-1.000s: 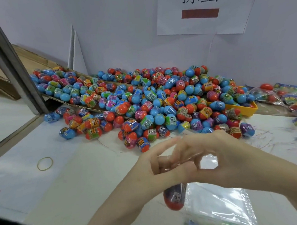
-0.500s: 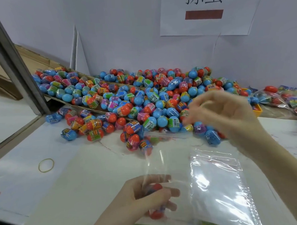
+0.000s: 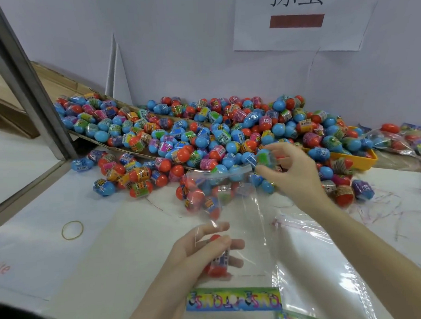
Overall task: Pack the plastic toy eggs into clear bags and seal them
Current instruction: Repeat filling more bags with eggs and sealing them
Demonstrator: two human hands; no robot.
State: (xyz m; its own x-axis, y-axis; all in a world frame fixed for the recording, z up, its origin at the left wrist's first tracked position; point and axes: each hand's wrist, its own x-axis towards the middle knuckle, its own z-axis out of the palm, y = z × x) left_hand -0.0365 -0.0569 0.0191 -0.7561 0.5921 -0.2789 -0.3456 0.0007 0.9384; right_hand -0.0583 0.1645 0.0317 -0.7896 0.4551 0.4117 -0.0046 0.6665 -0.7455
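My left hand (image 3: 204, 253) grips a clear bag (image 3: 241, 220) near its bottom, closed around a red toy egg (image 3: 217, 260) that sits inside the bag. The bag stands upright with its mouth at the top and a colourful header strip (image 3: 233, 300) at its lower end. My right hand (image 3: 289, 170) is at the bag's mouth, holding a blue and green egg (image 3: 265, 157) in its fingertips. A large heap of blue and red toy eggs (image 3: 203, 138) lies behind the bag on the white table (image 3: 100, 248).
A yellow tray (image 3: 364, 160) sits under the heap's right side, a cardboard sheet (image 3: 122, 148) under its left. Filled bags (image 3: 411, 138) lie far right. Spare clear bags (image 3: 330, 274) lie under my right forearm. A rubber band (image 3: 72, 229) lies left. A grey metal post (image 3: 32, 90) leans at left.
My right hand went out to the heap, picked up an egg and now brings it to the bag's mouth. My left hand has stood the bag upright with the red egg inside.
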